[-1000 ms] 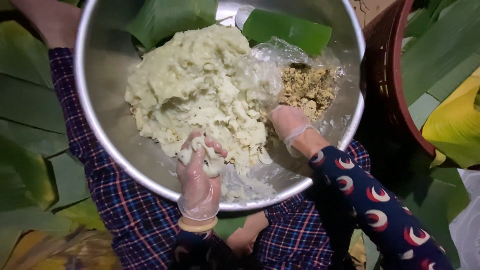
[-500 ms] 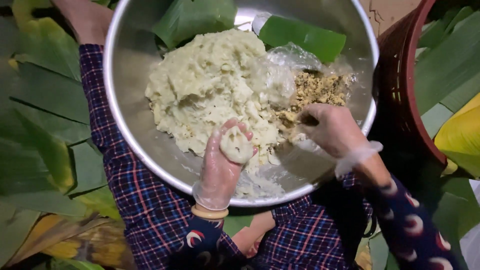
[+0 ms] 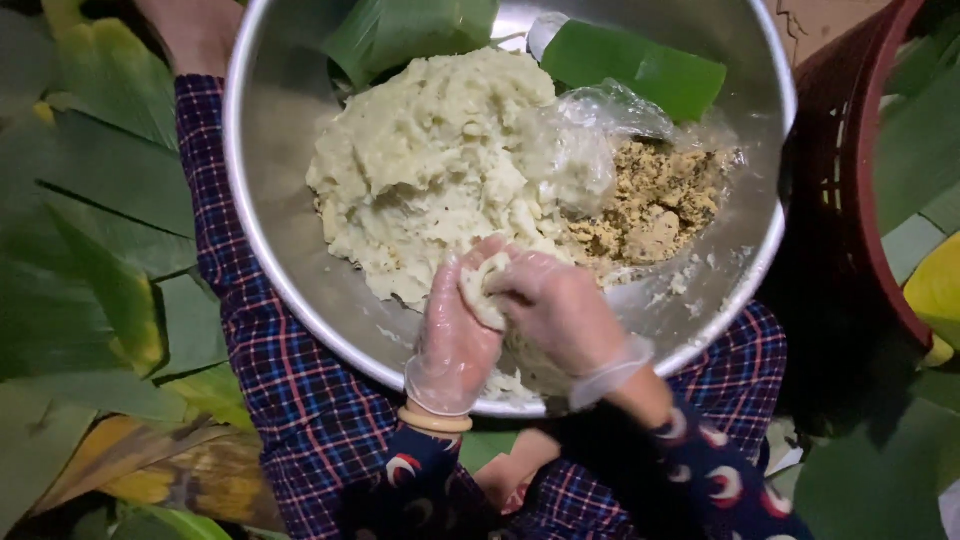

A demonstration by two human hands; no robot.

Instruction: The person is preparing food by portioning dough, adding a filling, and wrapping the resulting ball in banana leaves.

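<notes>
A large steel bowl rests on my lap and holds a big mound of pale dough beside a crumbly yellow-brown filling in clear plastic. Both hands wear thin clear gloves. My left hand cups a small flat piece of dough in its palm above the bowl's near side. My right hand lies over that piece, fingers pressing on it. Two green leaf pieces lie at the bowl's far side.
Large green and yellowing leaves cover the floor on the left. A dark red plastic basket stands to the right of the bowl, with more leaves beyond it. My legs in checked trousers are under the bowl.
My left hand lifted a dough piece from the mound and flattened it in its palm. My right hand went to the filling, then came back over the piece.
</notes>
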